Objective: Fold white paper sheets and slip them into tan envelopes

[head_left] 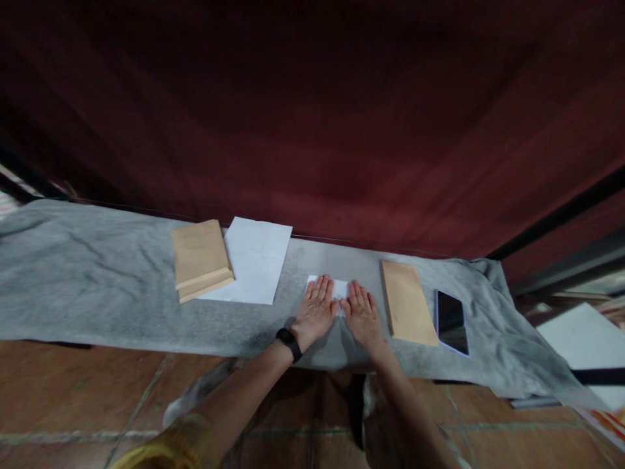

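Note:
A small white piece of paper, apparently folded, [341, 290] lies on the grey cloth in front of me. Pressed flat on its left part is my left hand [316, 309], fingers stretched out and pointing away from me. My right hand [361, 316] lies flat over the paper's right part in the same way, with the two thumbs close together. Both hands cover much of the paper. Just right of my right hand lies a brown paper envelope [409, 303]. To the left, a larger white sheet [258, 260] rests partly beneath several stacked brown envelopes [199, 254].
Grey cloth [122, 280] covers the long, narrow surface, wrinkled at both ends. A phone [452, 322] with a purple edge lies at the right. Behind rises a dark red fabric wall [312, 130]. White sheets [583, 335] show at the far right, and tiled floor [97, 384] lies below.

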The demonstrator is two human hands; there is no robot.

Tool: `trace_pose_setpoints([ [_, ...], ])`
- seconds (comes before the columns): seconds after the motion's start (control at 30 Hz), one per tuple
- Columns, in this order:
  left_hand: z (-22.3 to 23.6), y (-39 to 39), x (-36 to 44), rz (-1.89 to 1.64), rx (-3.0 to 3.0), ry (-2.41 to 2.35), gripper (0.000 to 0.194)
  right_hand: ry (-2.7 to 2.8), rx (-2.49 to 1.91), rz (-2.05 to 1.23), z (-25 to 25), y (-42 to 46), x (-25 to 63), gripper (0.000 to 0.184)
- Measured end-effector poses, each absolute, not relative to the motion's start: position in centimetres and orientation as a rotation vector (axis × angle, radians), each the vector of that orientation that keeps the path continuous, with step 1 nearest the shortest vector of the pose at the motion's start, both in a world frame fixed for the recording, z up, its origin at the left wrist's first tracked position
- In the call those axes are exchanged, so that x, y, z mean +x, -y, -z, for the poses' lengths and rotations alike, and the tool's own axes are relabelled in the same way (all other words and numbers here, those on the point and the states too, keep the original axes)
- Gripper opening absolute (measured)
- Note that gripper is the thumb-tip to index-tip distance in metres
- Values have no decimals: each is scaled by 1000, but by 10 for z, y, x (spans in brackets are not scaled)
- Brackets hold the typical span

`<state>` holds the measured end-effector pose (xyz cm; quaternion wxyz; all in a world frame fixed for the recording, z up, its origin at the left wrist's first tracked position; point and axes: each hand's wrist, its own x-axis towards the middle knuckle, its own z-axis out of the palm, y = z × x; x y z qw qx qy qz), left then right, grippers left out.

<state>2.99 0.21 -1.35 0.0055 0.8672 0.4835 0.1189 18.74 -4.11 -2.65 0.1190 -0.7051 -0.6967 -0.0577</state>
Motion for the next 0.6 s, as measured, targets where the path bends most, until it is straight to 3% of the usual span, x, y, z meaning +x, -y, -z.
trace_pose_setpoints([
  [0.6,9,-2,29,-301,2675,-1521,62,1924,-1959,49,17,33,205,54],
])
